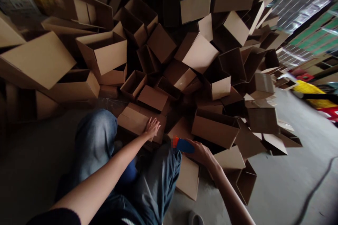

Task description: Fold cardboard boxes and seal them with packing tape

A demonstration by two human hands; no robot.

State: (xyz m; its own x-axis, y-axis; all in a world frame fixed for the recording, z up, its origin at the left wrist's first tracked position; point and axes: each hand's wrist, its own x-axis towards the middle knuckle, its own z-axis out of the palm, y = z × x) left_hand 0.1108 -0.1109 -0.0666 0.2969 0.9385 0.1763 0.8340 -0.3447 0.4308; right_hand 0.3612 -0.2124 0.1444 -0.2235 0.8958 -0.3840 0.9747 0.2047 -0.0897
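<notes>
A person's bent legs in faded blue jeans (pixel 95 140) are right up against a big, messy heap of open brown cardboard boxes (pixel 195 52). The boxes are rough, plain and square, and they lie tipped every way. The left hand (pixel 151 128) is open, with its fingers spread flat on a brown cardboard box (pixel 132 119) near the knees. The right hand (pixel 200 154) is closed around a smooth blue handle (pixel 185 145) with a bit of orange at one end. The tip is blurred, so I cannot tell what tool it is. The grey concrete floor (pixel 290 168) shows beside the heap.
</notes>
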